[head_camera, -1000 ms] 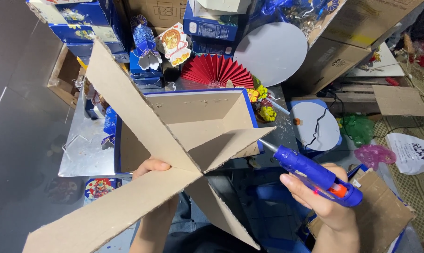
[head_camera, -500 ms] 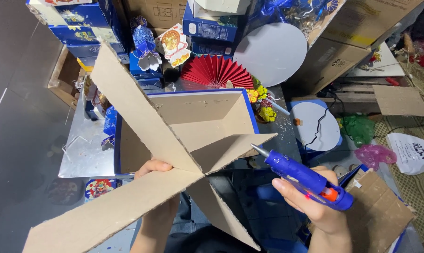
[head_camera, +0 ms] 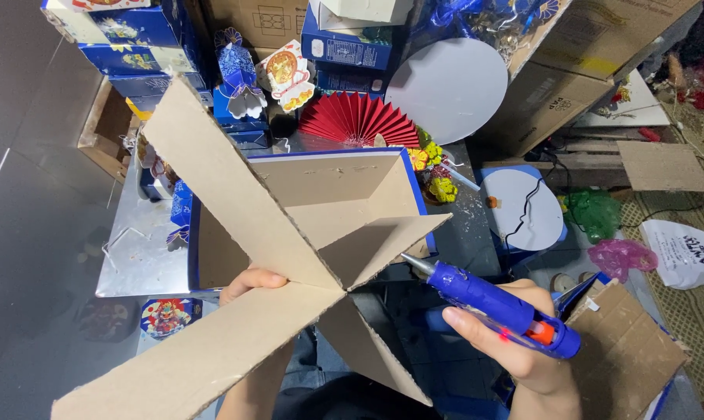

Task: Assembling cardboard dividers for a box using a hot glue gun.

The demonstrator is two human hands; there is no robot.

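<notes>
Now both hands work: left hand [head_camera: 251, 281] grips crossed cardboard [head_camera: 243, 233], right hand [head_camera: 515, 342] glue gun [head_camera: 496, 307].

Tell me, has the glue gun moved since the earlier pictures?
Yes. The glue gun moved left, its nozzle nearer the crossed cardboard and further from the white disc.

Crossed cardboard panels [head_camera: 251, 257] block the middle, the open wedge between them facing the glue gun [head_camera: 492, 307] just beside it. Behind, the red paper fan [head_camera: 356, 120], white disc [head_camera: 445, 85] and stacked blue boxes [head_camera: 134, 35] crowd the far side. Bare grey floor [head_camera: 25, 233] lies open on the left.
</notes>
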